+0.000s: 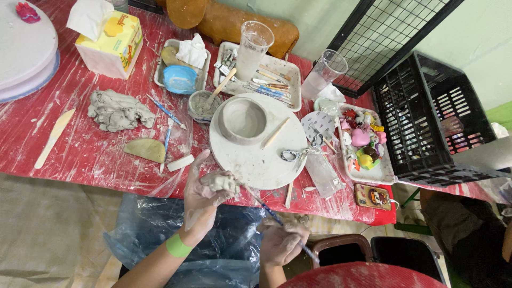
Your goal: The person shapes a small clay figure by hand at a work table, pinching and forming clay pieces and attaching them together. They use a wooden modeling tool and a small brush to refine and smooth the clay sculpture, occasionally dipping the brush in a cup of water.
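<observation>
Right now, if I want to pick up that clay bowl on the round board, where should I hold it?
Probably best to take the clay bowl with both hands on its thick outer wall, low down near the base, coming from the open front edge of the round board. The rim looks soft and wet, so pinching it might dent it. A wooden stick lies close on one side, so steer around that.

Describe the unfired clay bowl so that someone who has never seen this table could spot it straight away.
Start at the red plastic-covered table, then find the round white turntable disc near its middle. The grey unfired clay bowl sits on the disc's far left part, beside a wooden modelling stick. Unlike the shapeless grey clay lump to the left, it is smooth, round and hollow.
</observation>
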Motion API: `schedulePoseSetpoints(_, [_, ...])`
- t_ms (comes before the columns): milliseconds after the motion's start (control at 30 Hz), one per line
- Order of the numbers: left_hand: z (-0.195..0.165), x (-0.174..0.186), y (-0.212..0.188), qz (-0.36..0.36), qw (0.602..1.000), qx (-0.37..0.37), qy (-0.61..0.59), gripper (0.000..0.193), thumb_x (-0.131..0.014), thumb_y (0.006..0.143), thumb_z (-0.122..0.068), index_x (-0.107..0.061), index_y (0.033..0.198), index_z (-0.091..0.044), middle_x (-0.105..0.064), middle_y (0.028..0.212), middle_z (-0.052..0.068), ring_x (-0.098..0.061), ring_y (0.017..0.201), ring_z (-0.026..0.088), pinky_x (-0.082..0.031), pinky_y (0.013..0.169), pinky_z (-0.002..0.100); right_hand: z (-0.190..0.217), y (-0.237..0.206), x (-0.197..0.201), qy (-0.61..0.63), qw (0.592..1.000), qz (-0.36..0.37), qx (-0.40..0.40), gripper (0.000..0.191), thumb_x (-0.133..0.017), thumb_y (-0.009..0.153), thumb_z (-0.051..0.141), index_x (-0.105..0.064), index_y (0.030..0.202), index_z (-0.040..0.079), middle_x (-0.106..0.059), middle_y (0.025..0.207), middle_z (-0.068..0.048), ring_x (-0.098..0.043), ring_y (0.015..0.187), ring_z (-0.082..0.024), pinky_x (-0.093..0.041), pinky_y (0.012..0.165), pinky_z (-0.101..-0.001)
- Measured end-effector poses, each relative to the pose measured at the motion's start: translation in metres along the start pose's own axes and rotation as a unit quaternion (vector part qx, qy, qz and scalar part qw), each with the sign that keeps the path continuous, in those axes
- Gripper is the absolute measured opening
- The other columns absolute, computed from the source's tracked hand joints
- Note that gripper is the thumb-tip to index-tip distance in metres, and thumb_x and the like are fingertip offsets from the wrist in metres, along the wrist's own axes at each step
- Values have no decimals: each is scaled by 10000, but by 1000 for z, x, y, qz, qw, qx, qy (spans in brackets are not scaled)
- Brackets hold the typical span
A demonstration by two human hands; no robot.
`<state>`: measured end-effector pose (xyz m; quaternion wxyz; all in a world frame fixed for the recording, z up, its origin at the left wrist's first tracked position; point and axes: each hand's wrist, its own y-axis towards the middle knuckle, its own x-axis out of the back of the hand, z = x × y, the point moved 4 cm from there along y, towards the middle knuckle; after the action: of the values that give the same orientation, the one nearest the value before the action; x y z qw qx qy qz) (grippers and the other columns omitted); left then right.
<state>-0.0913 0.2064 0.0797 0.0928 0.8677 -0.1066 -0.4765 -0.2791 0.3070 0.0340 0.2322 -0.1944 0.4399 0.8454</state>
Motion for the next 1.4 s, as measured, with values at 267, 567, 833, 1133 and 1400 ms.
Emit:
schedulePoseSetpoints(267, [-9, 0, 2, 6, 1000, 15, 5, 991, -764, 786, 152, -253, 1588, -127, -664, 1219, 237, -672, 1127, 290, -639, 928, 479, 26, 22, -26, -213, 963, 133, 98, 340, -456, 1125, 345, -522, 1070, 17, -655, 879, -183, -682, 787, -258, -579, 688, -397])
schedulePoseSetpoints(567, [-16, -6, -2, -51, 995, -15, 90, 939, -759, 765, 166, -298, 1546, -79, -634, 1232, 240, -668, 1175, 304, -635, 950, 479, 54, 24, -36, -267, 936, 186, 135, 316, -465, 1131, 337, -533, 1084, 31, -624, 855, -155, -650, 748, -226, -550, 681, -356])
schedulePoseSetpoints(833, [-13, -10, -4, 15, 998, -45, 29, 914, -750, 859, 134, -291, 1615, -98, -644, 1245, 250, -681, 1117, 298, -605, 985, 481, 43, 28, 13, -243, 960, 50, 132, 296, -473, 1135, 329, -543, 1097, 44, -596, 834, -131, -622, 714, -197, -524, 674, -320])
schedulePoseSetpoints(1133, [-36, -2, 3, -36, 995, 78, -40, 757, -624, 972, -42, -255, 1630, -112, -581, 1321, 106, -605, 1260, 269, -524, 1049, 379, -7, 79, -39, -78, 970, 44, -225, 101, -478, 1084, 153, -479, 1145, 73, -669, 907, -177, -580, 619, -168, -481, 577, -287])
schedulePoseSetpoints(1400, [-96, 17, 22, -67, 997, 23, 44, 769, -621, 943, 14, -268, 1614, -117, -610, 1351, 193, -634, 1237, 319, -531, 1063, 442, -17, 160, -50, -235, 956, 56, -169, 179, -521, 1174, 192, -514, 1066, 49, -573, 801, -121, -556, 660, -152, -446, 622, -283])
